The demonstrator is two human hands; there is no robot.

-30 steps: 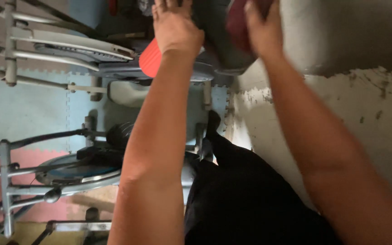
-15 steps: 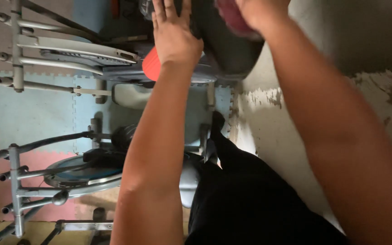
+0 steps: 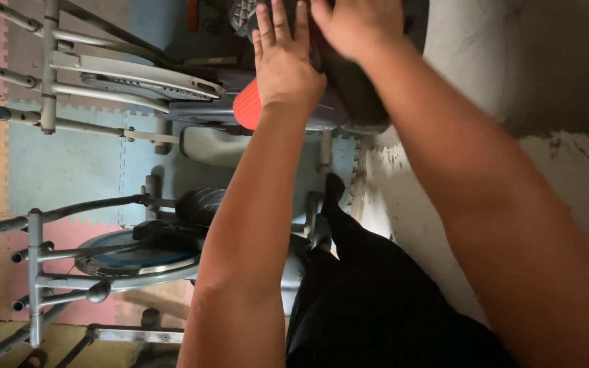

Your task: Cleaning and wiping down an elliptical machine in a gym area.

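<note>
Foam puzzle mats [image 3: 69,163] in blue, pink, yellow covered floor beneath grey exercise machine frame [image 3: 97,88]. I saw left hand [image 3: 286,65] flat, fingers spread, pressed against dark machine housing [image 3: 349,95] at top edge, gripping nothing. Right hand [image 3: 359,27] lay just beside it on same housing; its grip I could not tell. Red part [image 3: 245,109] sat under left wrist.

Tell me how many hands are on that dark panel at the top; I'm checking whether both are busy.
2. The left hand lies flat, fingers spread, on the dark panel beside a red part. The right hand presses on it at the top edge; its fingertips are hidden.
</note>
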